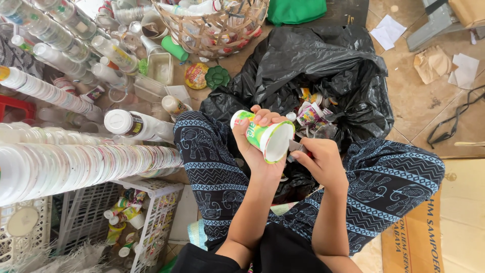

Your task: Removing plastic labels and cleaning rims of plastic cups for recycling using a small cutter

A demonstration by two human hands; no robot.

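**Cup in hand over the black bag**

I see my left hand point(257, 144) wrapped around a green-and-white plastic cup point(265, 136), mouth tilted toward me, just in front of the black bag point(323, 65). My right hand point(321, 162) pinches a small metal blade point(294, 148) at the cup's rim. Long stacks of white cups point(86, 167) lie well left of the bag, so much looks already done; more printed cups point(310, 114) sit inside the bag. My knees flank the bag closely; the tiled floor point(419, 101) to its right offers room.
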